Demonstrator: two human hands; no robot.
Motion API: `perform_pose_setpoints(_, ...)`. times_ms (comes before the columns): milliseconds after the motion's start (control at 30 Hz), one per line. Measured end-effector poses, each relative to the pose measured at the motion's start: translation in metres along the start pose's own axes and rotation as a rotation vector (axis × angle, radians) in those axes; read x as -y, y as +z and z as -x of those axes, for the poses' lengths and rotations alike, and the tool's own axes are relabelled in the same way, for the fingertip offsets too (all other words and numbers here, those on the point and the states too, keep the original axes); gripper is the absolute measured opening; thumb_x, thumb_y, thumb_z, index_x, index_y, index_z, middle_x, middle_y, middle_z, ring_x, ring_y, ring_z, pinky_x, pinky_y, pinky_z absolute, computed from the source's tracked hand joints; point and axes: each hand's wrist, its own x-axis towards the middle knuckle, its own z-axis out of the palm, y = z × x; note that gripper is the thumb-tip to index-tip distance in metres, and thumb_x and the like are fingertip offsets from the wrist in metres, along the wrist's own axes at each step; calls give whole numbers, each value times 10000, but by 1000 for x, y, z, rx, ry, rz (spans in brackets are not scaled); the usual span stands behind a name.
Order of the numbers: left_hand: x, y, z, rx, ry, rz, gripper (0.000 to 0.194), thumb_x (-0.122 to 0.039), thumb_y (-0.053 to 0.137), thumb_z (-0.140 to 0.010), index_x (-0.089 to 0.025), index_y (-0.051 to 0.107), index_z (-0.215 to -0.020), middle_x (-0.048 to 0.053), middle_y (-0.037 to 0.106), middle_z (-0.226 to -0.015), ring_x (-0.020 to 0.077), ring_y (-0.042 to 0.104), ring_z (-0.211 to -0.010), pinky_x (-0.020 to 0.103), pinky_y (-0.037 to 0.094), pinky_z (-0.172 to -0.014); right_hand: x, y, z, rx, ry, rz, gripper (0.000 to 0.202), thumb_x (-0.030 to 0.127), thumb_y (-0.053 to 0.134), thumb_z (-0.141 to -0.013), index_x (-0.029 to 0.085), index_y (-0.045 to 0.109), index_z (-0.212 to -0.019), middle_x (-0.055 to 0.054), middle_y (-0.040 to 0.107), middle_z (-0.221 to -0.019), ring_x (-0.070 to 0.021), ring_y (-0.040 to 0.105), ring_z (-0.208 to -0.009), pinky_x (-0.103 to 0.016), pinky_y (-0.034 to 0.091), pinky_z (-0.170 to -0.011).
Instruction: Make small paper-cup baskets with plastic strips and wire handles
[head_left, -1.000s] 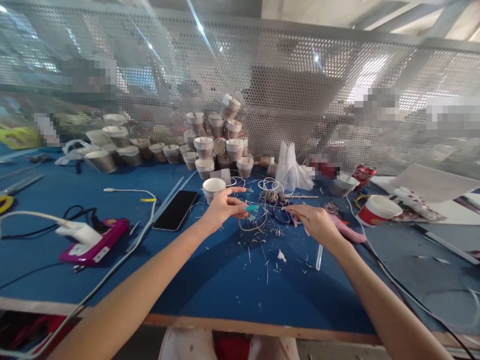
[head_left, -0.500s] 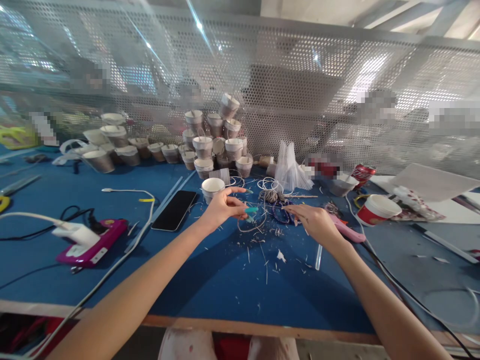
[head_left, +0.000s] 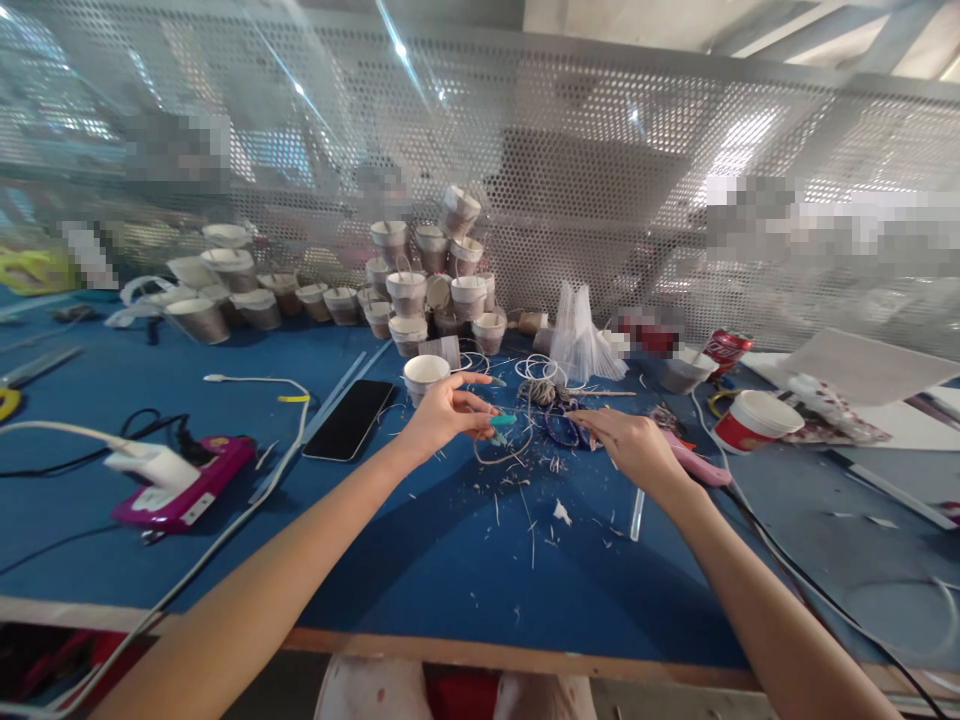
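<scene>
My left hand (head_left: 450, 412) is raised over the blue table, its index finger stretched out, while the thumb and other fingers pinch a thin cord beside its long teal nails. Across from it, my right hand (head_left: 619, 436) has its fingertips pressed together on what looks like the same thin cord. A pale loop of cord (head_left: 504, 458) hangs below my left fingers. Behind my left hand stands a white cup (head_left: 426, 374). Between and behind the hands lie a ball of grey twine (head_left: 541, 392) and dark blue cord (head_left: 559, 428).
Grey-white cups (head_left: 407, 292) are stacked at the back. A black phone (head_left: 349, 420) and purple power strip (head_left: 187, 485) lie left. On the right are a pink-handled tool (head_left: 697, 462), a red-white cup (head_left: 756, 420) and a cola can (head_left: 726, 350). Cord scraps (head_left: 555, 465) litter the middle.
Both hands stay almost where they were. A thin strand between the fingertips shows a little more clearly now.
</scene>
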Motion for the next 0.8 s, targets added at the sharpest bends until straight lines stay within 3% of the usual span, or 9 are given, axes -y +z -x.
perform_pose_setpoints(333,0,0,1,17,5,-41,519,-246,726,-603,-185,480,-1056,40,658,-722,163,634,-564,328,536,-578,1,-3,1,-9,-12,61,341,136,338,-852,194,596,-1067,-43,670,-879,-145,621,-771,-250,479,-679)
perform_pose_setpoints(567,2,0,0,33,28,-91,503,-228,715,-606,-187,489,-1054,45,662,-729,168,633,-578,348,537,-598,3,-8,0,-41,-27,120,361,136,327,-848,205,605,-1068,-30,654,-756,-123,593,-656,-214,437,-545)
perform_pose_setpoints(800,3,-1,-1,51,40,-114,495,-229,714,-600,-187,497,-1042,56,664,-744,176,637,-602,353,543,-607,3,-9,0,-31,-33,167,382,116,322,-837,201,603,-1080,-34,636,-734,-115,566,-625,-206,401,-513)
